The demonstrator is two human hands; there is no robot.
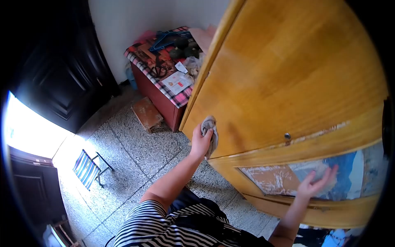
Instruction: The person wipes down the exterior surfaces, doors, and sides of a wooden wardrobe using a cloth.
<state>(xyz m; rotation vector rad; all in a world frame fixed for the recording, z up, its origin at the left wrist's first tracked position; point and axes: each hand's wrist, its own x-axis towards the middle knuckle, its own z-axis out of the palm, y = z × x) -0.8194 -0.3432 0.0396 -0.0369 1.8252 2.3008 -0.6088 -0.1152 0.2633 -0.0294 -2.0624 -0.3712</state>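
Observation:
My left hand [200, 143] is closed around a crumpled grey cloth [209, 123], which hangs out above and below my fingers. It is beside the lower corner of a yellow-brown wooden cabinet door [284, 78]; whether the cloth touches the door I cannot tell. My right hand [316, 183] has its fingers spread and holds nothing. It is in front of a framed panel [271, 180] with torn brown, white and blue patches; contact with it is unclear. A small round metal lock [287, 136] sits on the door above the right hand.
A red chest [154, 92] with a checked cover carries papers, hangers and dark round objects. On the speckled floor [127, 142] are a flat brown box [147, 114] and a striped folding stool [87, 171]. A dark door [61, 78] stands at the left beside bright light.

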